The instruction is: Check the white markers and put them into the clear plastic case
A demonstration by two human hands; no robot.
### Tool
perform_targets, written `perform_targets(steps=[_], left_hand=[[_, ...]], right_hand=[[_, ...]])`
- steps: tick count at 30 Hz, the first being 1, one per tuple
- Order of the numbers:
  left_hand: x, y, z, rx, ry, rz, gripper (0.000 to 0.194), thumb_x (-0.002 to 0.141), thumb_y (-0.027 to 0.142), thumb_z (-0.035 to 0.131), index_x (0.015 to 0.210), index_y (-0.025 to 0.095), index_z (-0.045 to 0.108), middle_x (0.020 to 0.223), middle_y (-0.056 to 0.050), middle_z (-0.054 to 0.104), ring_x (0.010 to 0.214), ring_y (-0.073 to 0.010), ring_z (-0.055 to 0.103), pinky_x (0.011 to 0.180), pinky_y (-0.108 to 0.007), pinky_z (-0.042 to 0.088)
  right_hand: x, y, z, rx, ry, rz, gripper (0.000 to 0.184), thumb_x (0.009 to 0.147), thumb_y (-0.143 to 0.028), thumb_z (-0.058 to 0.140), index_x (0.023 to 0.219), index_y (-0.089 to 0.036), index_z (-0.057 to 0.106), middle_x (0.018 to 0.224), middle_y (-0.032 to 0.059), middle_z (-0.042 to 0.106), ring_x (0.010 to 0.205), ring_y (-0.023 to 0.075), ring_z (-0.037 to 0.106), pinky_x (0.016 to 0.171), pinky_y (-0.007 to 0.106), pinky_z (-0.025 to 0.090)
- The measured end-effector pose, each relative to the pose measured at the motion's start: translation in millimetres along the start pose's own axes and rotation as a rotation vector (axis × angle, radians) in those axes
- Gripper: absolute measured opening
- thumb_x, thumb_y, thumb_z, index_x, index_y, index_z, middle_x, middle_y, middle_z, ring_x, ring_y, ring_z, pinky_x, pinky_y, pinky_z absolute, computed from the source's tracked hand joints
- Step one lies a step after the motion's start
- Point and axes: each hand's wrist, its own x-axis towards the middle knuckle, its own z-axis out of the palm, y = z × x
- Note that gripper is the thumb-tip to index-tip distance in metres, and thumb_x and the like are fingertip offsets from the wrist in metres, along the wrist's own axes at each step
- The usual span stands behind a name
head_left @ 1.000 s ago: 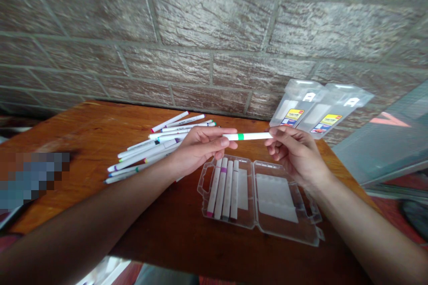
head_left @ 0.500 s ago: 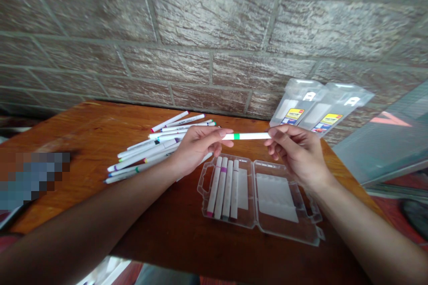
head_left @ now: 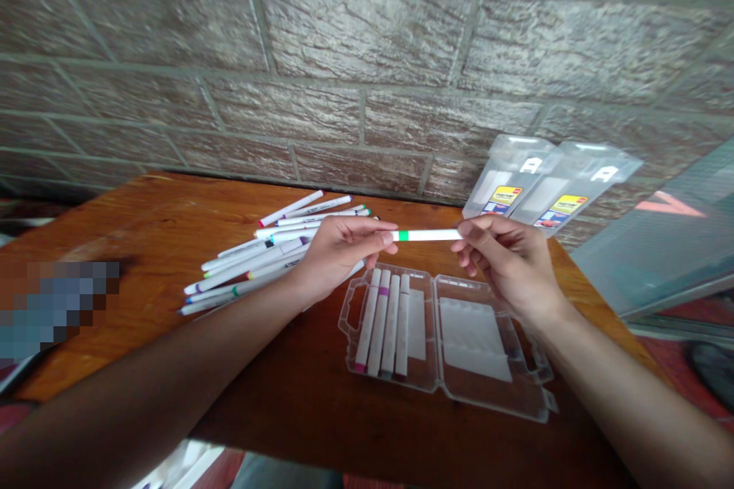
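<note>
Pinching one marker (head_left: 430, 235), both hands (head_left: 341, 252) (head_left: 510, 256) hover over a wooden table (head_left: 172, 218) by possible stonework (head_left: 367, 34).

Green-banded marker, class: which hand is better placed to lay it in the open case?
Probably the right hand: it holds one end of the green-banded marker, and the open case has room on that side of its four markers. The left hand, on the other, might cross their row.

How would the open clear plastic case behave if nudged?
The clear plastic case probably feels light and fairly stiff, given its thin-looking walls. Opened flat on the wooden table, it seems unlikely to tip. The four markers inside might shift sideways, with room beside them.
</note>
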Motion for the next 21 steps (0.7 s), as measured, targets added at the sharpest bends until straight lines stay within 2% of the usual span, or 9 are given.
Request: perform_targets(steps=[7, 13, 21], left_hand=[[0.3, 2.8, 2.7, 0.068, 0.058, -0.054, 0.022, 0.079, 0.034, 0.088, 0.091, 0.016, 0.084, 0.075, -0.005, 0.079, 0.052, -0.0074, 0.055, 0.055, -0.025, 0.042], [0.6, 2.9, 2.5, 0.087, 0.052, -0.046, 0.023, 0.078, 0.035, 0.088, 0.09, 0.016, 0.082, 0.073, -0.004, 0.076, 0.052, -0.008, 0.057, 0.054, -0.024, 0.043], [-1.1, 1.7, 1.6, 0.159, 0.059, -0.028, 0.028, 0.076, 0.035, 0.089, 0.094, 0.014, 0.083, 0.072, -0.004, 0.074, 0.054, -0.0094, 0.058, 0.052, -0.024, 0.042]], right_hand=[[-3.6, 0.8, -1.4, -0.083, -0.021, -0.013, 0.021, 0.088, -0.039, 0.086, 0.078, -0.021, 0.082, 0.067, 0.003, 0.075, 0.048, 0.0094, 0.06, 0.042, 0.02, 0.047], [-5.1, -1.0, -1.1, -0.133, -0.045, -0.006, 0.023, 0.09, -0.04, 0.084, 0.077, -0.021, 0.081, 0.063, 0.0025, 0.072, 0.048, 0.0105, 0.059, 0.043, 0.022, 0.047], [-6.6, -3.7, 5.0, -0.189, -0.062, 0.008, 0.023, 0.08, -0.041, 0.091, 0.084, -0.02, 0.082, 0.069, 0.0038, 0.076, 0.05, 0.012, 0.064, 0.043, 0.022, 0.051]])
